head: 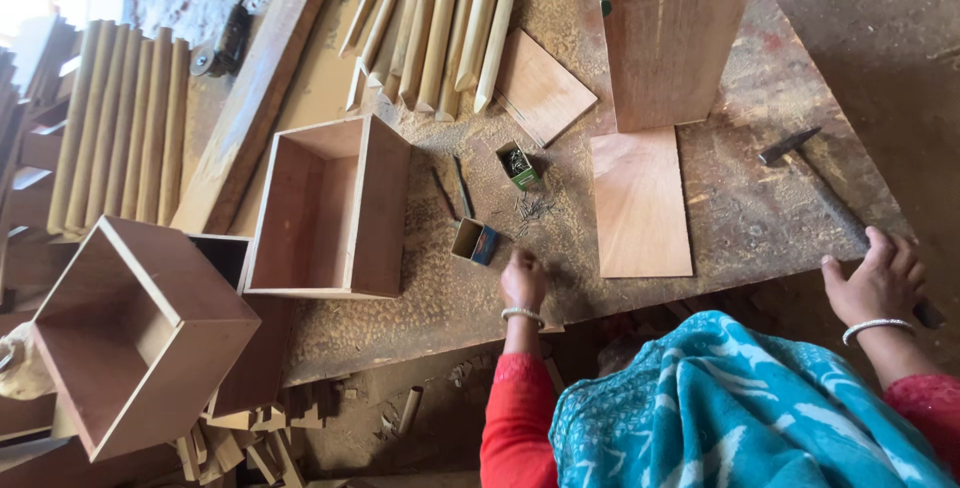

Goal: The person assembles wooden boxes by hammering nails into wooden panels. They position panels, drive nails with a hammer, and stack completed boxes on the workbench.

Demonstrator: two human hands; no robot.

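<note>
Our left hand rests knuckles-up on the dusty surface, fingers curled — whether it pinches a nail we cannot tell. Just beyond it lie loose nails and two small nail boxes. Our right hand closes over the hammer handle at the surface edge. Two open wooden boxes stand assembled; two flat plywood panels and one upright board remain unjoined.

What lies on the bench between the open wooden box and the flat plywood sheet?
In the head view, between the wooden box and the plywood sheet lie two small nail boxes, loose nails, two thin dark tools and sawdust.
</note>
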